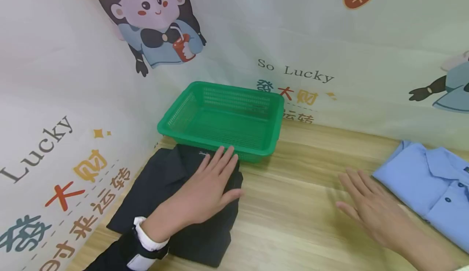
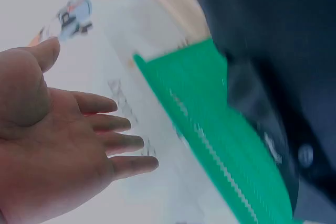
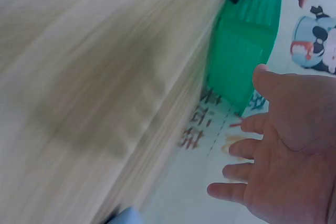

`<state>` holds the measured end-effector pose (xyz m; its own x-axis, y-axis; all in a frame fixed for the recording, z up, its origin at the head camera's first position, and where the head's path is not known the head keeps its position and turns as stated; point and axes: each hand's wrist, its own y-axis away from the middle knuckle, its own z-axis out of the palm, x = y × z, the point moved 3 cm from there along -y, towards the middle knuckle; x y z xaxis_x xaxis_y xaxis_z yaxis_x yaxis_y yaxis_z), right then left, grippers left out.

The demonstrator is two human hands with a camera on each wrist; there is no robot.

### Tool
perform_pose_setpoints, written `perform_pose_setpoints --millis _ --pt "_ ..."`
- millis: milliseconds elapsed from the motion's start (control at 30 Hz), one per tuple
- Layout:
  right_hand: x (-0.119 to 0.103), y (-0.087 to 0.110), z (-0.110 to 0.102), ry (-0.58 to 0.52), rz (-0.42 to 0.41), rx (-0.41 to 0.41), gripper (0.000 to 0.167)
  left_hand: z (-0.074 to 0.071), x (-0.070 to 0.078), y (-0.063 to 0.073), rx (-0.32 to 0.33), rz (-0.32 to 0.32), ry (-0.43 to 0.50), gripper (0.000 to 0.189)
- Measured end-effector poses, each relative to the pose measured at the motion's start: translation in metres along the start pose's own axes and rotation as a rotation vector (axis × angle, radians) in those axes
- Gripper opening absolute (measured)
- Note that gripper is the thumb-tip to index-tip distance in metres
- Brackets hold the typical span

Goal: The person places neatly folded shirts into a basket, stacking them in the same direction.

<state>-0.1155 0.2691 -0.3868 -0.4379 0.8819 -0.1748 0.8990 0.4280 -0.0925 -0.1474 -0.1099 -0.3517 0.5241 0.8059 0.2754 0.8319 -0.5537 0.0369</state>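
A folded black shirt (image 1: 157, 185) lies on the wooden table, its collar end up against the front of a green plastic basket (image 1: 234, 120). Over the shirt is my left hand (image 1: 205, 193), palm down with its fingers straight; the left wrist view shows the palm (image 2: 63, 145) apart from the cloth. My right hand (image 1: 377, 210) hovers above the table with fingers extended, holding nothing, and its shadow falls on the wood. Beside it on the right lies a folded light blue shirt (image 1: 432, 185) with dark buttons, partly cut off by the frame edge.
Behind the basket and along the left side hangs a pale printed cloth backdrop (image 1: 234, 30) with cartoon figures and lettering. Bare wooden tabletop (image 1: 289, 206) shows between the two shirts. The basket shows nothing inside.
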Motion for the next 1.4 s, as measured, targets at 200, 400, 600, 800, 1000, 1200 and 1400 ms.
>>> perform_pose_setpoints --millis 200,400,600,800,1000,1200,1400 --pt "-0.020 -0.035 -0.013 -0.015 0.044 -0.028 0.074 -0.029 -0.033 -0.009 0.101 -0.085 -0.015 0.085" --pt "-0.036 -0.082 -0.025 -0.065 0.052 -0.050 0.073 -0.054 -0.070 -0.027 0.118 -0.166 -0.034 0.081" --pt "-0.051 -0.124 -0.029 -0.095 0.033 -0.051 0.069 -0.071 -0.113 -0.043 0.122 -0.240 -0.047 0.077" --pt "-0.063 -0.160 -0.034 -0.142 0.103 0.033 0.067 -0.084 -0.160 -0.060 0.173 -0.327 -0.069 0.076" --pt "-0.071 -0.185 -0.028 -0.191 0.189 0.060 0.068 -0.086 -0.185 -0.076 0.171 -0.398 -0.015 0.074" --pt "-0.081 -0.200 -0.020 -0.211 0.225 0.099 0.057 -0.080 -0.199 -0.079 0.172 -0.434 0.018 0.075" --pt "-0.088 -0.204 -0.017 -0.245 0.246 0.121 0.043 -0.080 -0.208 -0.072 0.167 -0.476 0.012 0.074"
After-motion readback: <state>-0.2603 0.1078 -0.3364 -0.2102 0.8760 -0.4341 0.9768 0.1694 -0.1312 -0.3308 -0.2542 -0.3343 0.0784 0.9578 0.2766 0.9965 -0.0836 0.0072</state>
